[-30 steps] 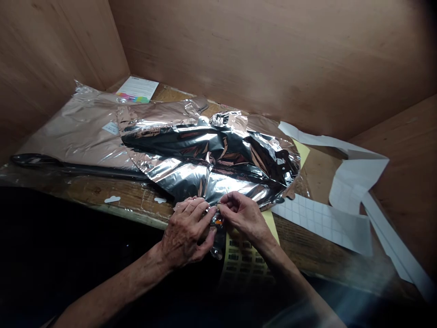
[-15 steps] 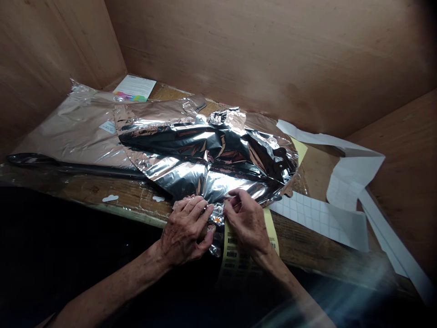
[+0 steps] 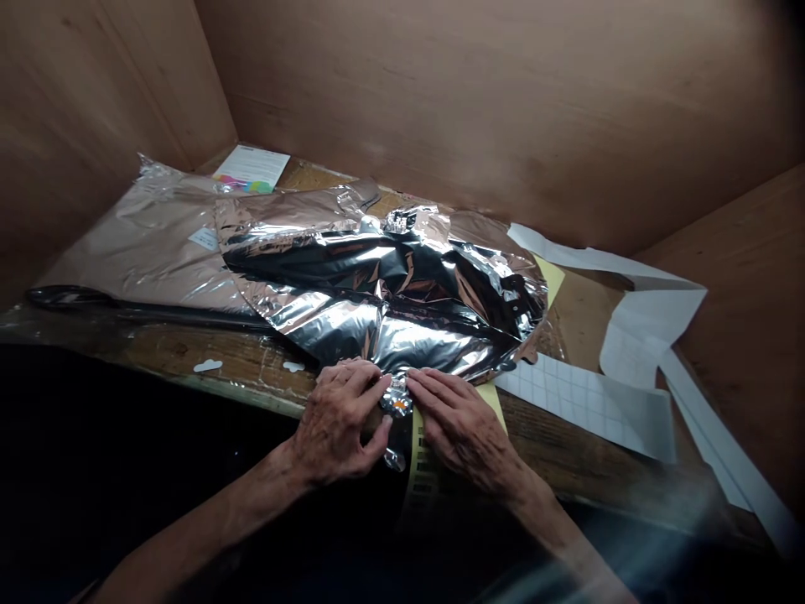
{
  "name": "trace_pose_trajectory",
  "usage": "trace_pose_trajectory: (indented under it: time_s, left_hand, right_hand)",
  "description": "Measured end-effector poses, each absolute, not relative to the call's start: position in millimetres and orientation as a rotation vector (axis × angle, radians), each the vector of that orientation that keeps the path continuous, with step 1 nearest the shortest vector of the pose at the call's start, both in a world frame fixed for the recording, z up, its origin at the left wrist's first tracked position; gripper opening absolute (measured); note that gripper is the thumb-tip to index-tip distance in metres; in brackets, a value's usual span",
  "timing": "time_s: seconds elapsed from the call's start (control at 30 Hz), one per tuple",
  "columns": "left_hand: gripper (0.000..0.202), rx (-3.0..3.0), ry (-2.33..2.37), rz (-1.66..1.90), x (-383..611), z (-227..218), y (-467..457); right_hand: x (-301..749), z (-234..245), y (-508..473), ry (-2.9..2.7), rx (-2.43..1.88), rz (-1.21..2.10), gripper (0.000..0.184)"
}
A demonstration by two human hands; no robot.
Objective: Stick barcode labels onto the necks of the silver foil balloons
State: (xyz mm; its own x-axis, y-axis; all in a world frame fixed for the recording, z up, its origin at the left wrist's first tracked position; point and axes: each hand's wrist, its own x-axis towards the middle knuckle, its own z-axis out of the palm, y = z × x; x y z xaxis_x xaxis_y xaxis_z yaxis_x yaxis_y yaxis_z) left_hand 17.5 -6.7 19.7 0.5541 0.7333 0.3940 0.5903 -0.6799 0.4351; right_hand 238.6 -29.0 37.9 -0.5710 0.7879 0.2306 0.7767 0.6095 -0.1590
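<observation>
A shiny silver-and-black foil balloon point(image 3: 415, 289) lies flat and creased across the bench. My left hand point(image 3: 343, 415) holds its narrow near end down at the bench edge, fingers bent over the crumpled foil and thumb set apart. My right hand point(image 3: 465, 424) lies with fingers stretched out flat at the other side of that end. A small foil tab point(image 3: 397, 401) with an orange mark and a barcode-like print shows between the hands. Beneath my right hand, a yellow sheet of barcode labels point(image 3: 423, 457) hangs over the edge, partly covered.
Left of the balloon lies a clear plastic bag point(image 3: 144, 239) with dark edging. A printed card point(image 3: 255, 168) is at the back. White backing paper point(image 3: 591, 403) curls across the right side. Small white cut-outs point(image 3: 207, 366) lie near the front edge. Wooden panels point(image 3: 478, 109) enclose the bench.
My right hand's pinched fingers have straightened and now lie flat beside the foil tab. My left thumb and fingers are slightly further apart. The balloon has stayed in place.
</observation>
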Motion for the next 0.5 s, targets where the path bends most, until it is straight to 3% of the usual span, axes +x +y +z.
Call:
trace_pose_trajectory:
  time_s: [0.17, 0.37, 0.5]
  left_hand:
    - [0.031, 2.500, 1.059, 0.779, 11.4, 28.0, 1.0]
    - [0.033, 2.505, 1.005, 1.048, 8.2, 19.3, 5.7]
    - [0.036, 2.508, 0.990, 1.027, 7.9, 23.9, 5.2]
  right_hand:
    - [244.2, 33.8, -19.6, -2.544, -1.116, -0.090, 0.037]
    - [246.8, 41.0, -6.5, -2.680, -0.884, -0.283, 0.033]
    - [249.0, 40.8, -0.5, -2.608, -0.852, -0.196, 0.037]
